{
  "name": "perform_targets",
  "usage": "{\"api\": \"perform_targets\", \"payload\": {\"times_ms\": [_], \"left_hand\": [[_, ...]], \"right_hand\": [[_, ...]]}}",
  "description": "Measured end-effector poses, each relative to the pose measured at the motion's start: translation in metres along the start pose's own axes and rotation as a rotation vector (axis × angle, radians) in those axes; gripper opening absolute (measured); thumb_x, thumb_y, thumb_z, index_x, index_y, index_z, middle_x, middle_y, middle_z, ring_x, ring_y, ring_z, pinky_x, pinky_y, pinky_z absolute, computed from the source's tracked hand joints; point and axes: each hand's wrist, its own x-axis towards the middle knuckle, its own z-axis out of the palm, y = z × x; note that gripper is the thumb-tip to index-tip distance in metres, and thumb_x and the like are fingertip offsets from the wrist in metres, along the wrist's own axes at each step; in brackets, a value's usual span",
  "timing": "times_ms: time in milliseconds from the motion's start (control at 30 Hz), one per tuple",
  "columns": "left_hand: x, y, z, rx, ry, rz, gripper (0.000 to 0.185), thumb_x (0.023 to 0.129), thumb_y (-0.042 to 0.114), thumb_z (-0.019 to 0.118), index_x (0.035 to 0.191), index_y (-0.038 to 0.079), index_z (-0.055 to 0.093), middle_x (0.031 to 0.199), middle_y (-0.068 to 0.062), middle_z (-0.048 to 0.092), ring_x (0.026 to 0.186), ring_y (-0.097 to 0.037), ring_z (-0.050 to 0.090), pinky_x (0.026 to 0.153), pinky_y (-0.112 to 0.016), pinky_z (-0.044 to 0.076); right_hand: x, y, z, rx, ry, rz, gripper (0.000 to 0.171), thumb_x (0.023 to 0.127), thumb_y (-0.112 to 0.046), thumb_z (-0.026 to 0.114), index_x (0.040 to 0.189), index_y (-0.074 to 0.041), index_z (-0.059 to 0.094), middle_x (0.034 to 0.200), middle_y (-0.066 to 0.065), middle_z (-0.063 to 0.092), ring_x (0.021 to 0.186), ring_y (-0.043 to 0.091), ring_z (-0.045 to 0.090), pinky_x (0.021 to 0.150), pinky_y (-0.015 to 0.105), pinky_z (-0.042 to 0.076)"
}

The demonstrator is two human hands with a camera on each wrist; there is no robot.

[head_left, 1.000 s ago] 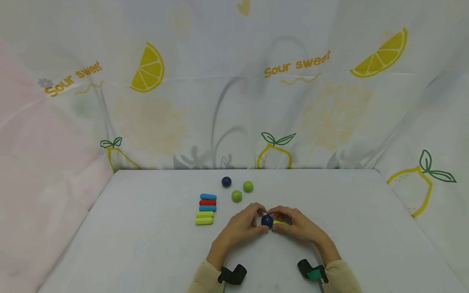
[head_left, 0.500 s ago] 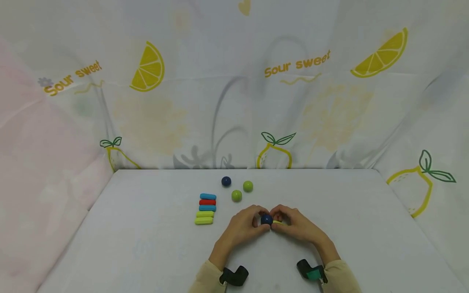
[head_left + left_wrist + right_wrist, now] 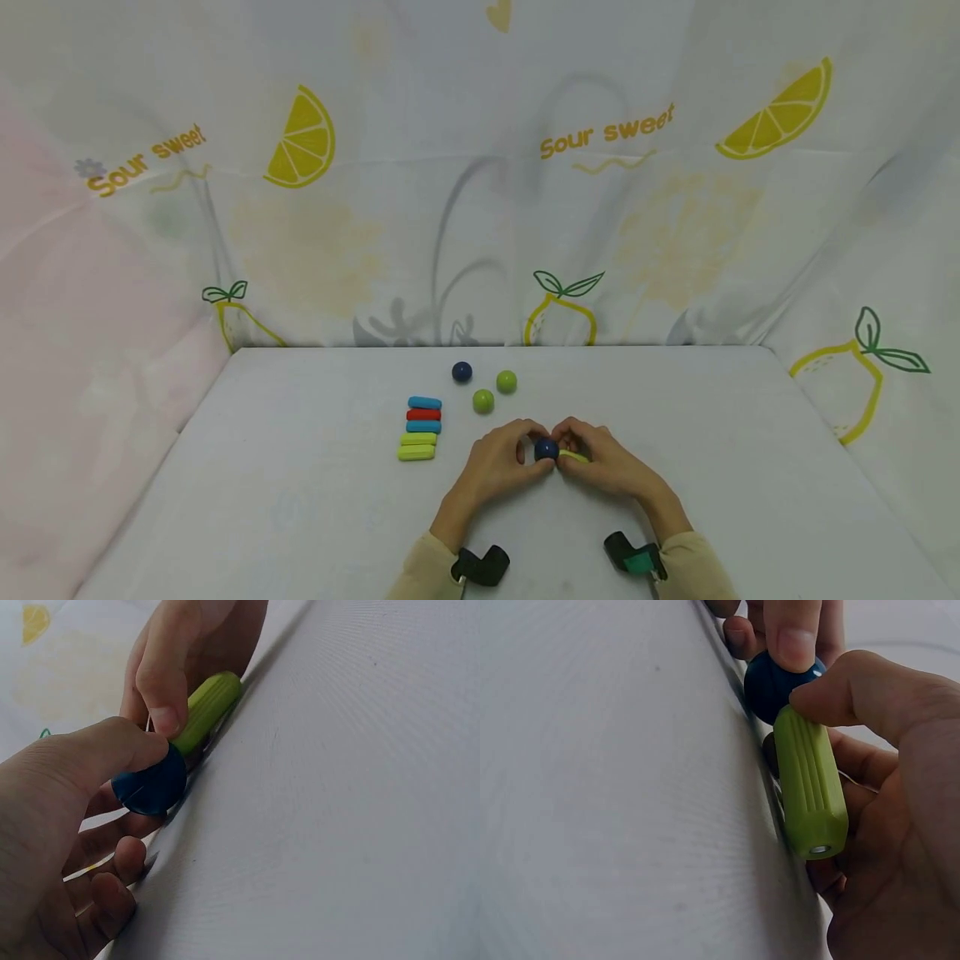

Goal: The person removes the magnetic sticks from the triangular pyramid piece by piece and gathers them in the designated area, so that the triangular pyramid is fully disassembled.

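Observation:
Between the thumb and fingers of my left hand (image 3: 498, 458) is a dark blue ball (image 3: 546, 450). My right hand (image 3: 611, 462) pinches a yellow-green ribbed rod (image 3: 810, 784), its thumb near the rod's ball end. One rod end meets the ball (image 3: 150, 784), low over the white tabletop; whether they are joined cannot be told. A small shiny metal spot (image 3: 820, 849) shows in the rod's other end. In the head view the right fingers cover part of the rod.
Left of the hands lies a column of short rods: blue (image 3: 424, 402), red (image 3: 423, 414), another blue and two yellow-green (image 3: 416, 452). Behind them are a second dark blue ball (image 3: 462, 372) and two green balls (image 3: 483, 402). A printed curtain (image 3: 420, 208) hangs behind the table (image 3: 262, 467).
The right fingertips have drawn back and curled slightly beside the ball. Ball and rod stay in almost the same spot, and the left hand has shifted only a little.

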Motion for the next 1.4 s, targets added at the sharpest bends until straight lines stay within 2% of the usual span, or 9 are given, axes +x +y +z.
{"api": "perform_targets", "payload": {"times_ms": [300,433,633,800,933,1067,1200,1300,1400], "left_hand": [[0.0,0.001,0.0,0.003,0.008,-0.012,0.029,0.08,0.034,0.074,0.106,0.026,0.064,0.075,0.008,0.056,0.058,0.002,0.041,0.049,-0.015,0.03],[0.001,0.001,0.001,-0.006,0.017,-0.008,0.028,0.08,0.033,0.073,0.105,0.026,0.065,0.074,0.008,0.056,0.058,0.002,0.041,0.049,-0.016,0.031],[0.002,-0.005,0.001,-0.086,0.069,-0.057,0.025,0.081,0.028,0.072,0.105,0.023,0.065,0.07,0.006,0.055,0.058,0.0,0.042,0.051,-0.016,0.033],[0.003,-0.009,0.002,-0.108,0.115,-0.07,0.03,0.083,0.029,0.073,0.109,0.019,0.064,0.086,0.005,0.062,0.058,0.001,0.044,0.052,-0.015,0.037],[0.004,-0.01,0.003,-0.131,0.173,-0.06,0.033,0.083,0.022,0.072,0.114,0.014,0.062,0.101,0.0,0.063,0.059,0.001,0.045,0.053,-0.015,0.04],[0.005,-0.01,0.004,-0.137,0.204,-0.062,0.035,0.084,0.016,0.072,0.117,0.013,0.06,0.105,-0.003,0.063,0.059,0.001,0.046,0.053,-0.016,0.041],[0.007,-0.009,0.004,-0.133,0.214,-0.099,0.037,0.085,0.015,0.07,0.121,0.015,0.059,0.11,-0.003,0.062,0.058,0.0,0.045,0.052,-0.016,0.04],[0.009,-0.009,0.003,-0.132,0.221,-0.126,0.038,0.087,0.013,0.068,0.124,0.015,0.058,0.11,-0.004,0.061,0.055,0.0,0.044,0.05,-0.016,0.04],[0.011,-0.01,0.005,-0.129,0.23,-0.136,0.039,0.087,0.011,0.067,0.125,0.015,0.057,0.097,-0.004,0.06,0.051,-0.001,0.042,0.046,-0.018,0.038]], "right_hand": [[0.001,0.0,-0.001,0.002,-0.016,0.019,0.021,0.09,-0.02,0.062,0.108,-0.027,0.055,0.086,-0.012,0.055,0.079,0.004,0.046,0.078,0.03,0.027],[0.001,0.001,-0.002,0.005,-0.027,-0.005,0.022,0.09,-0.017,0.062,0.109,-0.025,0.055,0.086,-0.011,0.055,0.077,0.004,0.046,0.077,0.028,0.03],[-0.001,0.004,-0.004,0.024,-0.04,-0.052,0.017,0.092,-0.017,0.06,0.108,-0.024,0.061,0.097,-0.01,0.06,0.087,0.003,0.051,0.085,0.031,0.029],[-0.003,0.007,-0.004,0.07,-0.054,-0.07,0.013,0.094,-0.024,0.058,0.106,-0.023,0.063,0.103,-0.006,0.064,0.087,0.004,0.054,0.086,0.029,0.033],[-0.002,0.005,-0.003,0.112,-0.053,-0.116,0.014,0.094,-0.016,0.058,0.107,-0.015,0.064,0.1,0.003,0.065,0.083,0.009,0.055,0.077,0.023,0.043],[-0.002,-0.005,-0.005,0.134,-0.047,-0.154,0.014,0.093,-0.007,0.057,0.105,-0.007,0.063,0.097,0.011,0.065,0.08,0.014,0.056,0.074,0.022,0.044],[-0.003,-0.016,-0.008,0.146,-0.044,-0.145,0.013,0.092,-0.004,0.058,0.104,-0.003,0.063,0.096,0.014,0.065,0.078,0.016,0.055,0.073,0.023,0.045],[-0.002,-0.013,-0.008,0.139,-0.027,-0.121,0.014,0.093,-0.006,0.057,0.105,-0.005,0.063,0.099,0.011,0.065,0.081,0.012,0.055,0.075,0.023,0.045],[-0.002,-0.007,-0.007,0.136,-0.002,-0.068,0.015,0.095,-0.012,0.056,0.107,-0.007,0.063,0.101,0.008,0.065,0.086,0.009,0.056,0.078,0.023,0.044]]}}
